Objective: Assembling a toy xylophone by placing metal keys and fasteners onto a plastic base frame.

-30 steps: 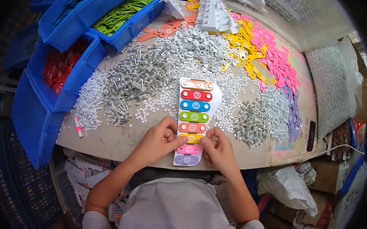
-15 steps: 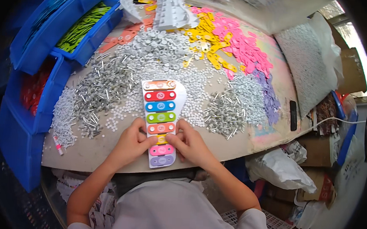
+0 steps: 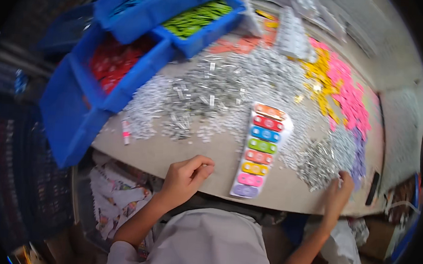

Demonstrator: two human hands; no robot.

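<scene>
A toy xylophone lies on the table between my hands, its white base carrying a column of coloured bars from orange at the top to purple at the bottom. To its left, my left hand is closed near the table edge, fingers curled and thumb against them; anything inside is hidden. Over on the right, my right hand has its fingertips drawn together at the edge of a pile of silvery pins. Blur hides whatever those fingertips hold. Neither hand touches the xylophone.
Blue bins on the left hold red, green and blue bars. Heaps of grey and white small parts cover the middle. Yellow bars, pink bars and purple bars lie right. A black bar-shaped object sits near the right edge.
Both hands have let go of the xylophone, which now lies on the table. My left hand has drawn away left, my right hand has gone right to the pins. The view has turned left.
</scene>
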